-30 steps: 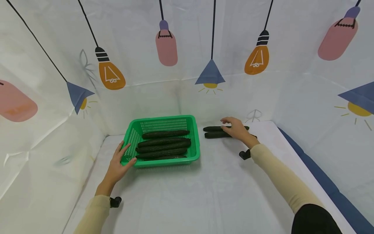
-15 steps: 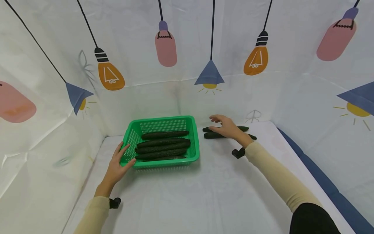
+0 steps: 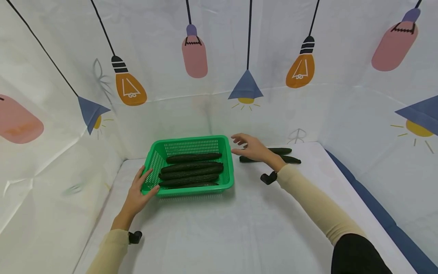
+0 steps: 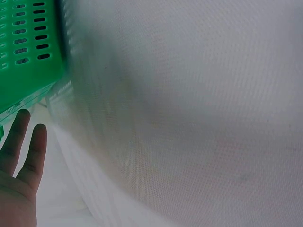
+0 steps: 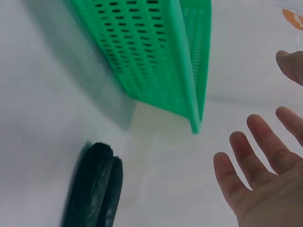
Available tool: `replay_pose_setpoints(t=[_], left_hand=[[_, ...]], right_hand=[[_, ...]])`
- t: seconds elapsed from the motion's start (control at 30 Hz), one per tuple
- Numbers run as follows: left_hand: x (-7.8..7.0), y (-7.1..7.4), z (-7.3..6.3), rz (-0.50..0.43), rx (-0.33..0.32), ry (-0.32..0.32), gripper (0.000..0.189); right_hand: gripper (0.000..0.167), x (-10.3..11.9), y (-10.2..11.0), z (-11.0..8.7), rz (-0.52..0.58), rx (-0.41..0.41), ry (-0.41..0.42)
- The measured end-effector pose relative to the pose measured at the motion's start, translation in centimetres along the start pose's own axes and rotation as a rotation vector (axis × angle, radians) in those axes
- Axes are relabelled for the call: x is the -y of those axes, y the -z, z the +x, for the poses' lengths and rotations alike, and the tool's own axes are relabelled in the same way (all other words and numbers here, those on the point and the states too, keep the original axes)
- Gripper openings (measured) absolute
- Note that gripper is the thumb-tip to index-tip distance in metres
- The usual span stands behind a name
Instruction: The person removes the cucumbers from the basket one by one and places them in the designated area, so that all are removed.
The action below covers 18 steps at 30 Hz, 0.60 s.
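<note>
A green plastic basket (image 3: 191, 192) stands on the table with several dark green cucumbers (image 3: 191, 166) lying side by side in it. My left hand (image 3: 137, 194) rests at the basket's left rim, thumb and fingers spread. To the right of the basket, two more cucumbers (image 3: 291, 160) lie on the white cloth, partly hidden beneath my right hand (image 3: 254, 149) in the head view. That hand hovers above them with nothing in it, fingers pointing toward the basket's right rim. In the right wrist view its fingers (image 5: 270, 142) are spread and relaxed, apart from the cucumbers (image 5: 92, 189).
A white cloth covers the table (image 3: 212, 236). White sheeting (image 3: 212, 114) printed with lamps and bulbs encloses the back and sides. Along the right table edge runs a blue strip (image 3: 362, 201). Each wrist wears a small black device (image 3: 135, 237).
My right hand has moved left, from over the two loose cucumbers toward the basket's right rim, empty throughout. The left hand, basket and cucumbers have stayed in place.
</note>
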<state>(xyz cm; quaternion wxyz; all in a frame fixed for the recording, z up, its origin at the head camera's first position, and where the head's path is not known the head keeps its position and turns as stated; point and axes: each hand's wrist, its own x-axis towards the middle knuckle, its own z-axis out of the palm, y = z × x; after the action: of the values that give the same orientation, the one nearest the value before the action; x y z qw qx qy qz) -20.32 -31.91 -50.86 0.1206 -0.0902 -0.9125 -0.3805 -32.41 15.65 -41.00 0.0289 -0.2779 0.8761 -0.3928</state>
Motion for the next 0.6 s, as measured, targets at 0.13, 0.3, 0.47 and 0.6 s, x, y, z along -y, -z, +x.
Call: replay_pose_setpoints(t=[0.13, 0.3, 0.47, 0.6], left_hand=[[0.0, 0.0, 0.0, -0.002, -0.003, -0.002, 0.075], [0.0, -0.1, 0.0, 0.005, -0.005, -0.003, 0.075], [0.1, -0.1, 0.0, 0.008, -0.005, -0.001, 0.075], [0.2, 0.0, 0.0, 0.005, -0.004, 0.001, 0.075]], right_hand=[[0.065, 0.9, -0.8, 0.7, 0.026, 0.042, 0.011], [0.065, 1.9, -1.8, 1.7, 0.048, 0.085, 0.040], [0.066, 3.0, -2.6, 2.7, 0.065, 0.142, 0.045], [0.068, 3.6, -3.2, 3.5, 0.089, 0.179, 0.043]])
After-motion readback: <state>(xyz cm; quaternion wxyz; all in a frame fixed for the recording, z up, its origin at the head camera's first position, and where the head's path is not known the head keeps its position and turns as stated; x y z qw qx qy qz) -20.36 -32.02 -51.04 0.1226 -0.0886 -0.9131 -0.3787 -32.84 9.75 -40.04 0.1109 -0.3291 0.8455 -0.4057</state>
